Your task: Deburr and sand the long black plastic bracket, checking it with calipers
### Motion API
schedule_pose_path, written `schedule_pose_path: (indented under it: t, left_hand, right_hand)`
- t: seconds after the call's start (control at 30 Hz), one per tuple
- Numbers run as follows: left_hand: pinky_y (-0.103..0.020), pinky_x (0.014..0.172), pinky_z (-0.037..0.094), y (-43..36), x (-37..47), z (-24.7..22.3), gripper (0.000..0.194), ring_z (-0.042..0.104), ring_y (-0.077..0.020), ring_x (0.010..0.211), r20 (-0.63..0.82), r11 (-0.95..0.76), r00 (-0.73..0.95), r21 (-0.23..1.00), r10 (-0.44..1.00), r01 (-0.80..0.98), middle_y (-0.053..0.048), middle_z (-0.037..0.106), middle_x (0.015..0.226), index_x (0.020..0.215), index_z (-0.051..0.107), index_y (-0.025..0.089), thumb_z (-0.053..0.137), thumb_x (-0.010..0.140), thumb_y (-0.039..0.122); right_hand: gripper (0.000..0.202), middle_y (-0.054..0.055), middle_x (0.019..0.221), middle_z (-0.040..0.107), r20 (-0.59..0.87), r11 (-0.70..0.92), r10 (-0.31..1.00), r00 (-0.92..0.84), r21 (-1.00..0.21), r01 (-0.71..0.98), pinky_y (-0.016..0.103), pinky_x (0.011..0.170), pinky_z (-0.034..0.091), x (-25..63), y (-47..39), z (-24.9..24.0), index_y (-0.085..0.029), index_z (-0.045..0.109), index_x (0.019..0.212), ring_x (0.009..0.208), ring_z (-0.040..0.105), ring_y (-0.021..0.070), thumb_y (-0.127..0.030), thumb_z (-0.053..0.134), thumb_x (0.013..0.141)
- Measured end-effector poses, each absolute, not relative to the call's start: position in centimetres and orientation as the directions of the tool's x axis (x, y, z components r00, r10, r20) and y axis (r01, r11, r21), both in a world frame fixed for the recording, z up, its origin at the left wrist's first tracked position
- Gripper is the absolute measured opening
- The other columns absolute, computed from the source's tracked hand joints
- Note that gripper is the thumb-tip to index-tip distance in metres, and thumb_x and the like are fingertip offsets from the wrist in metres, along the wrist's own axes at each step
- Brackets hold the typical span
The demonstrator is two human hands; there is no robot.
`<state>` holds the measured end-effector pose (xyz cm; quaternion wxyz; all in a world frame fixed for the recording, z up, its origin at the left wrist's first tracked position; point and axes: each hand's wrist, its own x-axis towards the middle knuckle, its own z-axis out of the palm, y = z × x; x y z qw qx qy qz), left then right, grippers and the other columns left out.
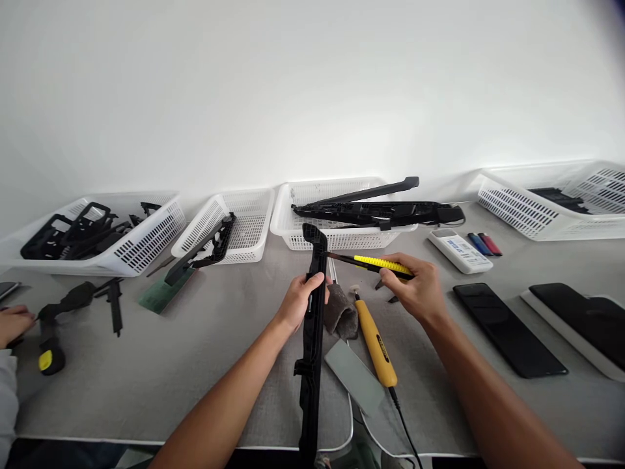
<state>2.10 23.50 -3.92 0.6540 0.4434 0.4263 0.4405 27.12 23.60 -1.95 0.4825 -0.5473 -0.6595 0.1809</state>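
My left hand (301,301) is closed around a long black plastic trim piece (311,365), held roughly upright over the table's front edge. In my right hand (415,286) is a slim tool with a ribbed yellow-and-black handle (383,264); its kind is not clear. Its thin dark tip meets the trim piece near the upper end. Below my hands lie a yellow soldering iron (375,345) with a black cord, a crumpled grey-brown cloth or sponge (340,311) and a flat grey-green block (354,376).
White baskets with black parts line the wall: a left basket (146,241), a small basket (254,225), a middle basket (336,242) and a right basket (537,212). To the right lie a phone (508,329), a white box-shaped item (459,251) and lighters (483,244). Another person's hand (15,324) is far left.
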Motion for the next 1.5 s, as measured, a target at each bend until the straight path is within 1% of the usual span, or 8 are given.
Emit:
schedule_pose_path:
  t: [0.1, 0.2, 0.37, 0.53, 0.63, 1.1, 1.3, 1.5]
  left_hand:
    - [-0.026, 0.05, 0.033, 23.4, 2.1, -3.5, 0.058, 0.047, -0.0104, 0.048, -0.154, 0.21, 0.261, 0.957, 0.953, -0.202, 0.003, 0.063, 0.066, 0.123, 0.072, 0.016, 0.076, 0.084, 0.058]
    - [-0.027, 0.051, 0.033, 23.5, 2.1, -3.4, 0.064, 0.046, -0.0103, 0.049, -0.154, 0.215, 0.272, 0.954, 0.95, -0.21, 0.004, 0.063, 0.066, 0.133, 0.069, 0.015, 0.076, 0.085, 0.057]
    - [-0.026, 0.051, 0.032, 23.7, 1.7, -3.8, 0.059, 0.045, -0.0102, 0.049, -0.144, 0.216, 0.301, 0.951, 0.943, -0.221, 0.004, 0.061, 0.063, 0.129, 0.071, 0.014, 0.073, 0.086, 0.054]
    - [-0.026, 0.051, 0.033, 23.6, 1.5, -3.7, 0.056, 0.046, -0.0109, 0.049, -0.165, 0.242, 0.368, 0.954, 0.915, -0.176, 0.003, 0.061, 0.062, 0.128, 0.072, 0.015, 0.072, 0.086, 0.053]
    - [-0.026, 0.051, 0.033, 23.5, 1.6, -3.8, 0.057, 0.045, -0.0109, 0.049, -0.159, 0.239, 0.371, 0.954, 0.915, -0.181, 0.004, 0.06, 0.062, 0.129, 0.072, 0.015, 0.071, 0.086, 0.052]
    - [-0.025, 0.05, 0.032, 23.6, 1.5, -4.1, 0.055, 0.046, -0.0108, 0.049, -0.164, 0.242, 0.352, 0.951, 0.921, -0.19, 0.004, 0.059, 0.06, 0.127, 0.073, 0.014, 0.072, 0.086, 0.051]
    - [-0.025, 0.05, 0.034, 23.6, 1.6, -4.2, 0.052, 0.048, -0.0105, 0.05, -0.154, 0.239, 0.358, 0.949, 0.921, -0.207, 0.003, 0.06, 0.061, 0.126, 0.073, 0.014, 0.072, 0.087, 0.048]
    - [-0.025, 0.049, 0.033, 23.7, 1.6, -4.2, 0.051, 0.047, -0.0106, 0.049, -0.161, 0.245, 0.33, 0.942, 0.93, -0.231, 0.004, 0.06, 0.061, 0.125, 0.071, 0.014, 0.073, 0.086, 0.048]
  right_hand:
    - [0.019, 0.003, 0.066, 0.072, 0.437, 0.326, 0.897, 0.065, -0.755, 0.569, 0.029, 0.051, 0.05, 27.1, 23.7, -2.0, -0.02, 0.078, 0.089, 0.053, 0.062, 0.0182, -0.033, 0.065, 0.085]
    - [0.02, 0.001, 0.063, 0.071, 0.426, 0.31, 0.901, 0.078, -0.761, 0.57, 0.028, 0.048, 0.047, 27.0, 23.8, -2.2, -0.019, 0.078, 0.09, 0.049, 0.059, 0.0166, -0.033, 0.064, 0.086]
    - [0.022, 0.002, 0.064, 0.071, 0.435, 0.3, 0.894, 0.105, -0.756, 0.582, 0.029, 0.05, 0.048, 27.4, 23.9, -2.3, -0.019, 0.079, 0.088, 0.054, 0.062, 0.0188, -0.034, 0.064, 0.086]
    - [0.024, 0.005, 0.072, 0.075, 0.447, 0.307, 0.887, 0.117, -0.759, 0.574, 0.032, 0.055, 0.054, 28.0, 24.1, -2.1, -0.019, 0.079, 0.088, 0.064, 0.068, 0.0229, -0.037, 0.065, 0.086]
    - [0.024, 0.005, 0.071, 0.075, 0.434, 0.31, 0.897, 0.09, -0.759, 0.572, 0.032, 0.055, 0.054, 28.0, 24.1, -2.2, -0.019, 0.079, 0.087, 0.063, 0.068, 0.0226, -0.039, 0.066, 0.086]
    - [0.023, 0.003, 0.069, 0.072, 0.455, 0.301, 0.88, 0.138, -0.758, 0.579, 0.031, 0.053, 0.049, 28.0, 24.1, -2.1, -0.019, 0.079, 0.087, 0.06, 0.066, 0.0213, -0.036, 0.065, 0.085]
    - [0.022, 0.003, 0.068, 0.074, 0.363, 0.296, 0.931, 0.041, -0.816, 0.496, 0.029, 0.051, 0.052, 27.7, 23.9, -2.2, -0.018, 0.079, 0.092, 0.056, 0.065, 0.0191, -0.034, 0.065, 0.085]
    - [0.022, 0.001, 0.062, 0.07, 0.414, 0.321, 0.907, 0.073, -0.794, 0.517, 0.027, 0.048, 0.047, 27.3, 23.7, -2.2, -0.017, 0.079, 0.091, 0.052, 0.062, 0.0173, -0.034, 0.066, 0.086]
